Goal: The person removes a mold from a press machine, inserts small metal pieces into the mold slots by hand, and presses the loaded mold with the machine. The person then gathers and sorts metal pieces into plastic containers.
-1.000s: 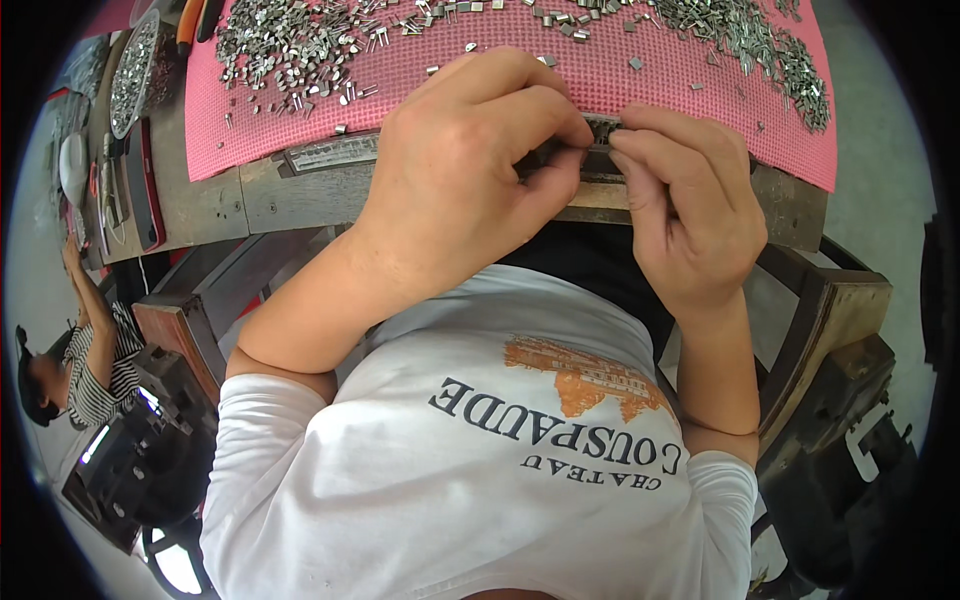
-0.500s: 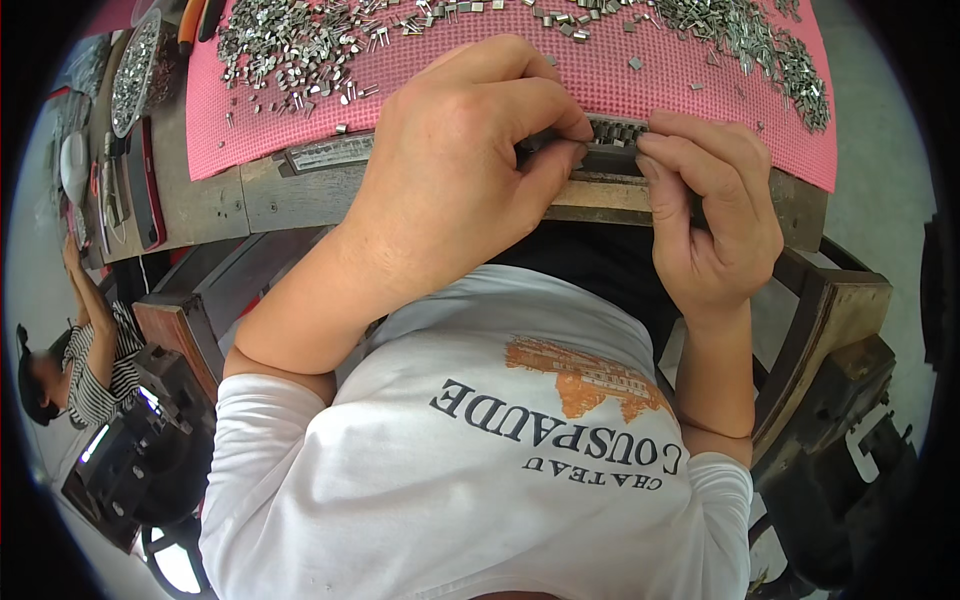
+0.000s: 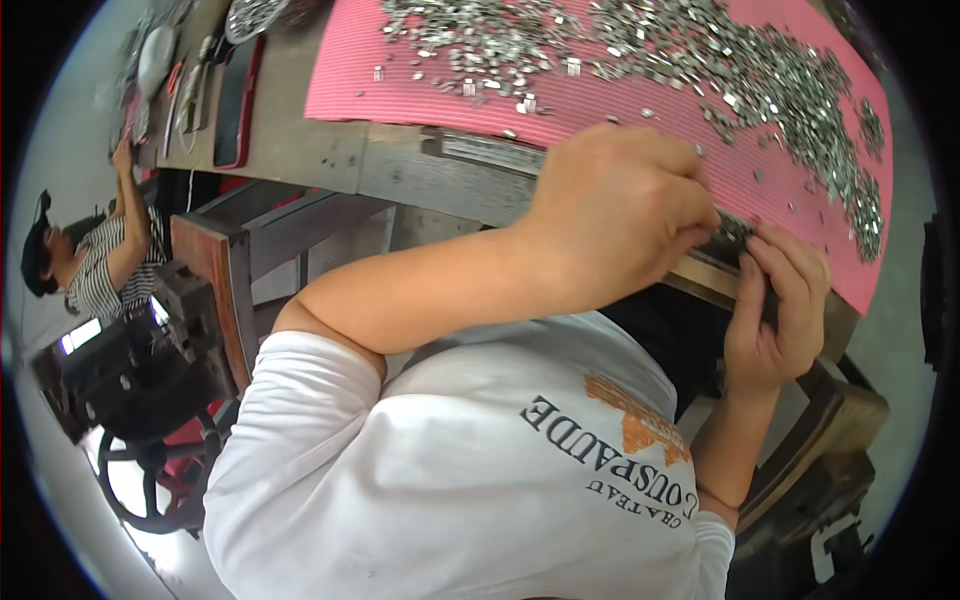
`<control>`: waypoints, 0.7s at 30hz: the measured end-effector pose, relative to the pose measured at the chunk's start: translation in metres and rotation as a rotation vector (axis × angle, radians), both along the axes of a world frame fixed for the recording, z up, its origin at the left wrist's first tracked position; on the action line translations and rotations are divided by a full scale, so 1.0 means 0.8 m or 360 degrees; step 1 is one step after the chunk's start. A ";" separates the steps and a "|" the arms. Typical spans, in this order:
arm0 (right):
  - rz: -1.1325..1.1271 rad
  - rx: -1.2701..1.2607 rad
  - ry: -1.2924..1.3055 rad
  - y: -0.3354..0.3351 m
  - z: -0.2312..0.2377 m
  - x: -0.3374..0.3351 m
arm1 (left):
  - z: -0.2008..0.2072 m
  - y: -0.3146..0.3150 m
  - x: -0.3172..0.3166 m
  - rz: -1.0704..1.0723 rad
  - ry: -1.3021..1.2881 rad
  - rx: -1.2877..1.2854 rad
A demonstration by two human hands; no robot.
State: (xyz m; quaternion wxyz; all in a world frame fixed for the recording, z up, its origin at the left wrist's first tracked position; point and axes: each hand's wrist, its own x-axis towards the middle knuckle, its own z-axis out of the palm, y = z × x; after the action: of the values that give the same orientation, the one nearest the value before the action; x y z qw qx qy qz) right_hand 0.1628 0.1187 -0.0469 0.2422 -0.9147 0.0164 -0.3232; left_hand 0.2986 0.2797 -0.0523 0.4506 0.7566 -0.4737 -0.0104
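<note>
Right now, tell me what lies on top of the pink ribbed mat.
Heaps of small silver metal pieces cover the pink ribbed mat. The left hand hides its near edge.

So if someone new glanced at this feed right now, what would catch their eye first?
Probably the bright pink ribbed mat across the top of the wooden bench, strewn with a dense scatter of small shiny metal pieces. Next, the left hand and right hand meeting at the mat's near edge, pinching a small dark strip between them. At far left, another person in a striped shirt works by a dark machine.
</note>
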 end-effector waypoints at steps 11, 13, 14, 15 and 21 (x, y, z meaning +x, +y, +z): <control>0.0074 -0.0109 0.0144 0.004 0.017 0.017 | 0.017 0.110 0.093 0.0479 -0.0030 -0.0083; 0.0120 -0.0177 0.0175 0.008 0.023 0.027 | 0.020 0.138 0.111 0.0701 0.0038 -0.0001; 0.0126 -0.0188 0.0174 0.012 0.026 0.034 | 0.017 0.149 0.118 0.0779 0.0017 0.0038; 0.0166 -0.0225 0.0166 0.017 0.030 0.042 | 0.015 0.156 0.121 0.0784 0.0020 0.0025; 0.0360 -0.0340 0.0141 0.047 0.044 0.081 | 0.010 0.162 0.121 0.0860 -0.0069 0.0236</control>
State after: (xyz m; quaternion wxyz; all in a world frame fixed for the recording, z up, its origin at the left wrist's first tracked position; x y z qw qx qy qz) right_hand 0.2274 0.1564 -0.0116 0.1775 -0.9446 -0.1106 -0.2531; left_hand 0.3957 0.4093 -0.0444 0.3703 0.8864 -0.2623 0.0915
